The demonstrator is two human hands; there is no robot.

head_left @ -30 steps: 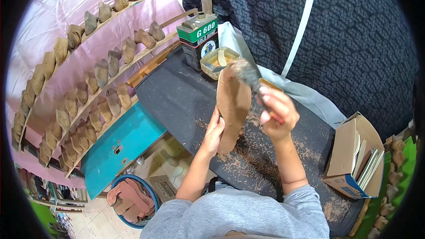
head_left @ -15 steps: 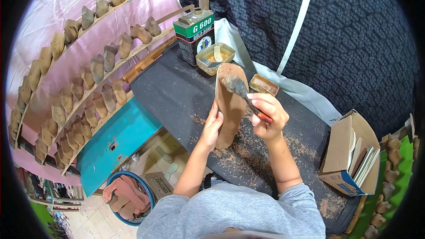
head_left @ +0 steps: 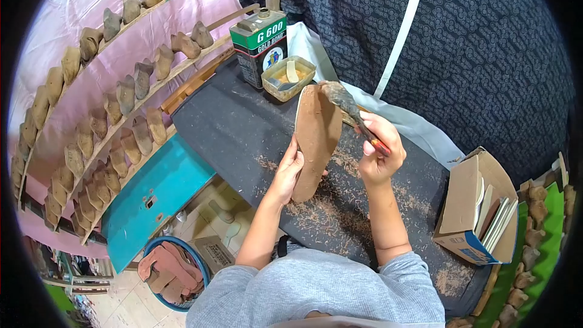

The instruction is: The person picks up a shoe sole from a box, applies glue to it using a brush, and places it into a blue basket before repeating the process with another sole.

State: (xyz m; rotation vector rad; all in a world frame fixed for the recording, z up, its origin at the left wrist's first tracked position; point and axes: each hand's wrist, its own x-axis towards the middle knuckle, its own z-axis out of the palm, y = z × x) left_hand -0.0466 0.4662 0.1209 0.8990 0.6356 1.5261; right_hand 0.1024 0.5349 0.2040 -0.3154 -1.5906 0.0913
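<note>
A long brown shoe sole (head_left: pixel 317 140) stands tilted up above the dark work table. My left hand (head_left: pixel 288 173) grips its lower left edge, the thumb on the near face and the other fingers behind. In my right hand (head_left: pixel 384 149) is a brush (head_left: pixel 344 98) with a red and black handle, pinched between the thumb and fingers. Its worn, clumped bristles lie at the sole's upper right edge. Just beyond the sole sits a plastic tub (head_left: pixel 290 90) of yellowish stuff with a pale spatula in it.
A green-and-black G 600 can (head_left: pixel 260 44) stands behind the tub. Brown shavings (head_left: pixel 331 215) litter the table (head_left: pixel 221 118). A cardboard box (head_left: pixel 464 203) of flat pieces is at right. Shelves of shoe lasts (head_left: pixel 125 94) line the left, above a blue basket (head_left: pixel 203 267) of cut pieces.
The brush has moved right, from the upper middle of the sole's face to its upper right edge. My left hand keeps its hold on the sole. The view has shifted slightly.
</note>
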